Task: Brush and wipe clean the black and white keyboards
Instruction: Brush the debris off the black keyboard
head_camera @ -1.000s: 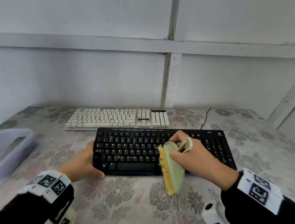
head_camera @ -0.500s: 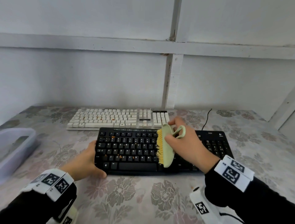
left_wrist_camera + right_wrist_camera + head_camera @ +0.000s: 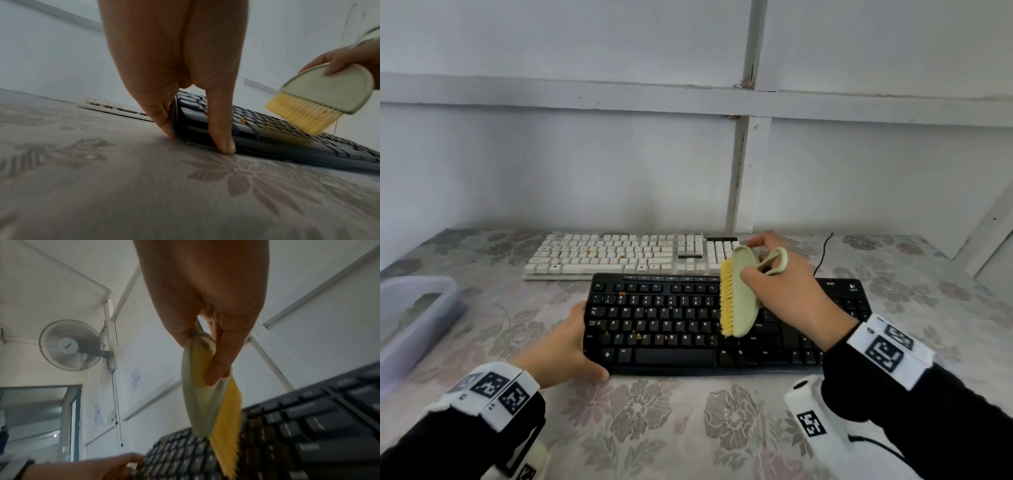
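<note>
The left hand (image 3: 565, 346) lies low, bracing the black keyboard's (image 3: 674, 358) left end, with the thumb at the front edge and straight fingers (image 3: 162, 116) against its side. The right hand (image 3: 787, 298) is raised, its fingers curled round the brush (image 3: 739, 298). Both forearms wear black sleeves (image 3: 465, 442).

Soft, even light fills the head view, leaving only a thin shadow along the near edge of the black keyboard (image 3: 674, 358); the tub (image 3: 424, 329) at 9 o'clock looks soft. Both wrist views are dimmer: the tablecloth (image 3: 102, 194) smears at 6 o'clock, the brush (image 3: 329, 89) blurs, and the right hand (image 3: 205, 288) reads dark against the pale wall (image 3: 318, 313).
</note>
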{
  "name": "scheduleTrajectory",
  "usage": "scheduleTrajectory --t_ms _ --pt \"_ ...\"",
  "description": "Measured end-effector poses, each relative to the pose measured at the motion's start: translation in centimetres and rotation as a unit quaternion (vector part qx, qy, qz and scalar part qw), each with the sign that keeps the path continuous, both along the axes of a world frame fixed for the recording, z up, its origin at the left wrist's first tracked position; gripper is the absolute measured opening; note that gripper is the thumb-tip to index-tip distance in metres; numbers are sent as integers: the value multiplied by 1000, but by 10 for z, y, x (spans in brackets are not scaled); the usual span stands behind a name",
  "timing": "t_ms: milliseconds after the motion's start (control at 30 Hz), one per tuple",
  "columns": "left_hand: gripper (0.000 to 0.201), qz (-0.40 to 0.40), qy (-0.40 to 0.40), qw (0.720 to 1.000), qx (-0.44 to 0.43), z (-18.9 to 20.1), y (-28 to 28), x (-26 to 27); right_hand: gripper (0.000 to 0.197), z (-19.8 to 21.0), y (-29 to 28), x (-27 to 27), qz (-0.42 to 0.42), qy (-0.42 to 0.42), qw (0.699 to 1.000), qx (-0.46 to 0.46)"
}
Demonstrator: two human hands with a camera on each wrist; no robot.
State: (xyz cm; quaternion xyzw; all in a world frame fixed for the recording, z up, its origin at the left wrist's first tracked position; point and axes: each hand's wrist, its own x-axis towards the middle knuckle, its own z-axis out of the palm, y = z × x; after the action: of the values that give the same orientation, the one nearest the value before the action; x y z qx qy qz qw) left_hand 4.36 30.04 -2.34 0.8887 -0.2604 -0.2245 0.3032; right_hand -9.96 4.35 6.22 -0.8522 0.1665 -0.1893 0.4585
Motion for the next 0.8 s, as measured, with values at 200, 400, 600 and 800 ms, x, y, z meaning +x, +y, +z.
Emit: scheduleTrajectory --t_ms 200,400,600,800 --pt "111 1 2 1000 -5 -3 1 3 18 -28 17 -24 74 72 994 -22" --pt "109 6 0 1000 -5 -2 0 2 13 -9 6 -18 31 27 999 11" --pt "108 4 4 1000 -7 -1 1 1 16 -15 5 -2 19 31 999 9" --pt "109 10 7 1000 -3 -1 1 2 10 -28 22 -27 75 94 993 -9"
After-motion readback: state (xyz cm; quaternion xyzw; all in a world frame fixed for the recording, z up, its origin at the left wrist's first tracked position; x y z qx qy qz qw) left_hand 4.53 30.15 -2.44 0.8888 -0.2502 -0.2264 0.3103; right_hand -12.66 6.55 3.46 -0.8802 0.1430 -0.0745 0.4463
